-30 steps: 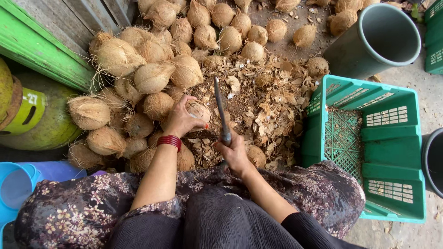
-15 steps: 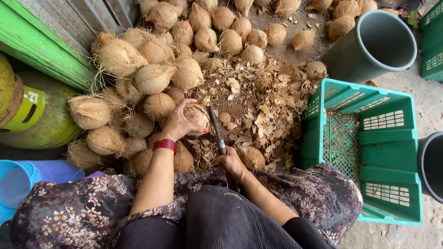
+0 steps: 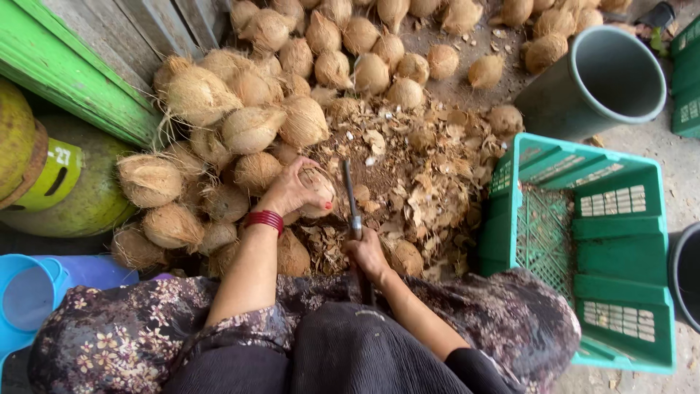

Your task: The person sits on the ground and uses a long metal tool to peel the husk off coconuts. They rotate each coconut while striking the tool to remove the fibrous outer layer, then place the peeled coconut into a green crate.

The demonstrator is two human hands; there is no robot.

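My left hand (image 3: 295,191) is stretched out ahead, fingers curled in a grip, a red bangle on the wrist. My right hand (image 3: 367,255) sits nearer, closed in a fist, forearm angled back toward my right side.

The knife (image 3: 353,208) handle is buried inside her right hand (image 3: 367,255), her left hand (image 3: 292,191) covers most of the coconut (image 3: 319,193), and the green crate (image 3: 590,248) runs off the bottom edge.

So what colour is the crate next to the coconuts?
The crate is green, clearest in the head view.
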